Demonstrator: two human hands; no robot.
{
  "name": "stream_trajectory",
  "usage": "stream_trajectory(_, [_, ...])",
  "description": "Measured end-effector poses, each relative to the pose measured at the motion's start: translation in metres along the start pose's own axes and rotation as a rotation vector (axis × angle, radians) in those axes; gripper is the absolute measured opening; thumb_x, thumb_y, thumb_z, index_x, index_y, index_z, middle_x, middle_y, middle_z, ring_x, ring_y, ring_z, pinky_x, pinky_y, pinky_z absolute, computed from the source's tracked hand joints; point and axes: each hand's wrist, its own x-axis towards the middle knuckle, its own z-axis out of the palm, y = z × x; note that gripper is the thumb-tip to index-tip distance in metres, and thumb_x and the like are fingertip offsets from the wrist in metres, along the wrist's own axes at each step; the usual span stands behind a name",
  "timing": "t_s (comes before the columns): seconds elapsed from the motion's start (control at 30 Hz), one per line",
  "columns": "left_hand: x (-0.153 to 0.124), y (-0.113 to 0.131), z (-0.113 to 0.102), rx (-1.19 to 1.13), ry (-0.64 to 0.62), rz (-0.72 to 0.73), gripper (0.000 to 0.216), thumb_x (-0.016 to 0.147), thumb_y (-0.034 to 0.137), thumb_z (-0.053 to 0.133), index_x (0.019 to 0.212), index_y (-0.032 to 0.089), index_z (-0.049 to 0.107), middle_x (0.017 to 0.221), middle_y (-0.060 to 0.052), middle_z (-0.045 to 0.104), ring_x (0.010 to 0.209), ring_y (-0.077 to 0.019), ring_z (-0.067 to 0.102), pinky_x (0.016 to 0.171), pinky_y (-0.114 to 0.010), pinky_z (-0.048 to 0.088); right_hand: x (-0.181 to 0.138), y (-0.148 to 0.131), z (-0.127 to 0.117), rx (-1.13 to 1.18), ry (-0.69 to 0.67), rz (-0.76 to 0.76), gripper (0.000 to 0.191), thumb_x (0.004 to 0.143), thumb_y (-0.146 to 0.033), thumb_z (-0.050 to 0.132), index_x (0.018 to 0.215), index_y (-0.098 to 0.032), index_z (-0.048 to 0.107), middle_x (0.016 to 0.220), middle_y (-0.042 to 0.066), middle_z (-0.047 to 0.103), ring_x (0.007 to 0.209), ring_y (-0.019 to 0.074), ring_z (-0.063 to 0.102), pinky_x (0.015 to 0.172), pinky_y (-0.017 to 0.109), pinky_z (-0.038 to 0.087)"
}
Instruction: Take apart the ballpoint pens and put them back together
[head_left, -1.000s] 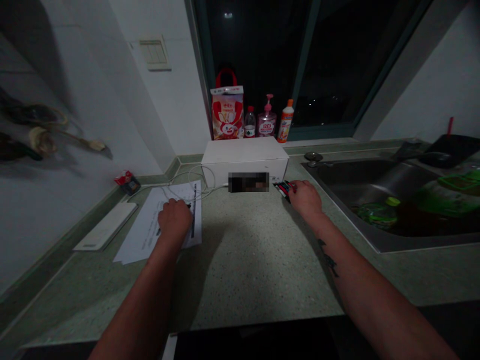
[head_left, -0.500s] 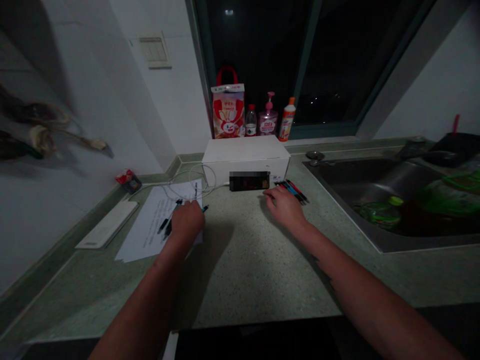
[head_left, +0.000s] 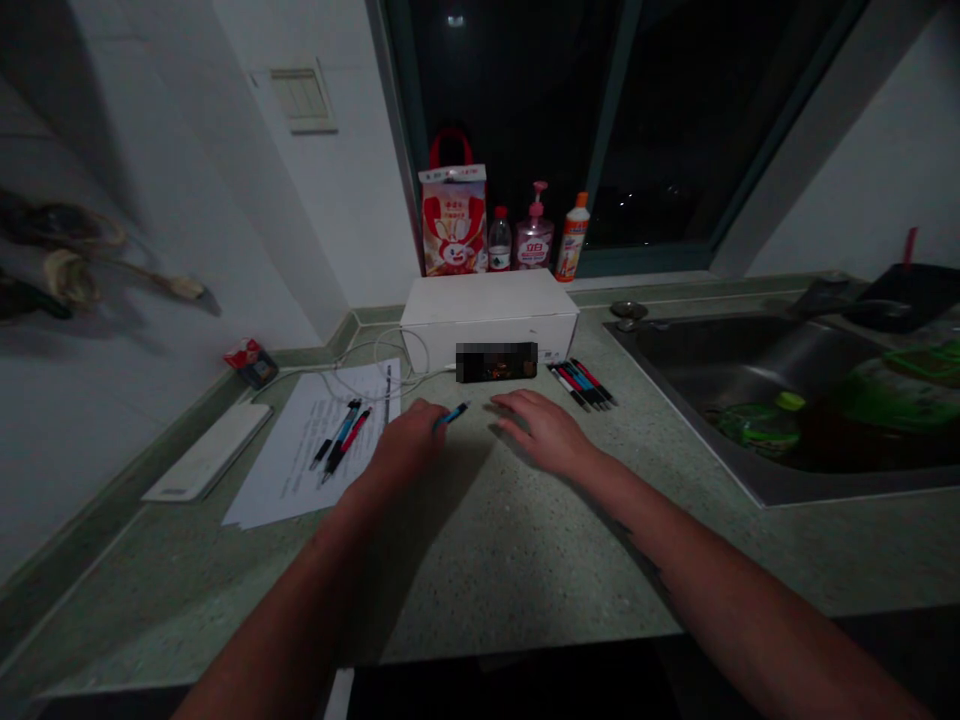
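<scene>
My left hand (head_left: 409, 452) holds a blue pen (head_left: 452, 413) above the green speckled counter (head_left: 510, 540), its tip pointing toward my right hand. My right hand (head_left: 544, 430) hovers open just to the right of the pen, fingers spread, palm down. Three pens (head_left: 339, 438) lie on a sheet of printed paper (head_left: 300, 465) to the left of my left hand. Several more pens (head_left: 583, 383) lie in a row right of my right hand, in front of a white box (head_left: 487, 315).
A steel sink (head_left: 757, 390) with green items fills the right side. Behind the white box stand a red bag (head_left: 452, 225) and bottles (head_left: 534, 238) on the window sill. A white cable (head_left: 360, 375), a flat white device (head_left: 208, 465) and a small red pack (head_left: 249, 362) lie left.
My left hand lifted off the paper holding a blue pen and moved right toward the centre. My right hand left the row of pens and moved left toward it.
</scene>
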Motion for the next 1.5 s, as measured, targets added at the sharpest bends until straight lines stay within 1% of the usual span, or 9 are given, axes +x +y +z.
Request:
stream_trajectory(0.13, [-0.004,0.017,0.020,-0.331,0.006,0.263,0.027,0.095,0.024,0.051,0.114,0.023,0.070,0.105,-0.006,0.070,0.098,-0.0213,0.066,0.088,-0.032,0.049,-0.001,-0.007,0.009,0.071,-0.156,-0.046,0.029,0.096,-0.026,0.058,0.124,-0.022,0.064,0.117,0.008,0.069,0.109,0.0222,0.062,0.093,0.035,0.047])
stream_trajectory(0.23, [-0.005,0.021,0.026,-0.408,0.023,0.223,0.026,0.093,0.025,0.054,0.111,0.023,0.072,0.103,-0.005,0.072,0.095,-0.0216,0.066,0.086,-0.032,0.049,0.000,-0.002,0.009,0.104,-0.192,0.050,0.019,0.097,-0.026,0.056,0.107,-0.022,0.071,0.100,0.006,0.073,0.093,0.0202,0.065,0.082,0.032,0.046])
stream_trajectory(0.47, [-0.001,0.013,0.015,-0.373,0.037,0.155,0.030,0.093,0.031,0.052,0.110,0.021,0.075,0.102,-0.007,0.074,0.095,-0.0252,0.065,0.086,-0.036,0.047,0.003,0.018,0.000,0.395,-0.266,0.238,0.027,0.097,-0.030,0.049,0.086,-0.018,0.071,0.069,0.001,0.064,0.064,0.0147,0.055,0.062,0.026,0.039])
stream_trajectory(0.73, [-0.003,0.018,0.015,-0.514,-0.026,0.115,0.032,0.096,0.032,0.044,0.098,0.019,0.074,0.083,-0.003,0.073,0.079,-0.0207,0.065,0.077,-0.032,0.047,0.003,0.014,-0.004,0.399,-0.045,0.126,0.016,0.085,-0.025,0.067,0.099,-0.019,0.072,0.099,0.007,0.070,0.093,0.0193,0.063,0.082,0.031,0.045])
stream_trajectory(0.9, [-0.002,0.017,0.020,-0.498,0.025,0.184,0.029,0.095,0.027,0.048,0.110,0.020,0.072,0.105,-0.007,0.074,0.096,-0.0221,0.065,0.087,-0.034,0.048,0.001,0.008,0.001,0.344,-0.222,0.212,0.025,0.097,-0.033,0.052,0.102,-0.020,0.072,0.077,0.003,0.069,0.072,0.0175,0.062,0.071,0.030,0.046])
stream_trajectory(1.0, [-0.003,0.018,0.021,-0.493,0.013,0.185,0.029,0.096,0.027,0.049,0.112,0.021,0.071,0.107,-0.007,0.074,0.098,-0.0224,0.066,0.088,-0.035,0.049,0.002,0.007,0.001,0.281,-0.163,0.163,0.020,0.095,-0.028,0.055,0.092,-0.020,0.073,0.086,0.005,0.071,0.081,0.0190,0.064,0.076,0.031,0.047])
stream_trajectory(1.1, [-0.005,0.020,0.020,-0.479,0.017,0.185,0.028,0.096,0.025,0.050,0.114,0.021,0.071,0.109,-0.007,0.074,0.100,-0.0227,0.066,0.090,-0.035,0.049,0.002,0.006,0.002,0.284,-0.104,0.128,0.015,0.088,-0.023,0.065,0.101,-0.021,0.072,0.100,0.007,0.072,0.092,0.0201,0.065,0.082,0.032,0.047])
stream_trajectory(1.27, [-0.006,0.023,0.019,-0.409,0.028,0.197,0.028,0.096,0.024,0.050,0.113,0.022,0.072,0.106,-0.006,0.074,0.098,-0.0216,0.066,0.088,-0.033,0.049,0.000,0.004,0.002,0.297,-0.235,0.161,0.026,0.098,-0.032,0.051,0.097,-0.020,0.074,0.080,0.004,0.072,0.075,0.0177,0.065,0.073,0.030,0.047])
stream_trajectory(1.5, [-0.006,0.025,0.018,-0.397,0.027,0.193,0.029,0.096,0.022,0.052,0.116,0.021,0.072,0.107,-0.007,0.074,0.098,-0.0222,0.066,0.086,-0.033,0.049,0.001,0.003,0.003,0.257,-0.138,0.100,0.016,0.091,-0.027,0.064,0.103,-0.020,0.072,0.097,0.006,0.073,0.089,0.0193,0.066,0.080,0.031,0.047])
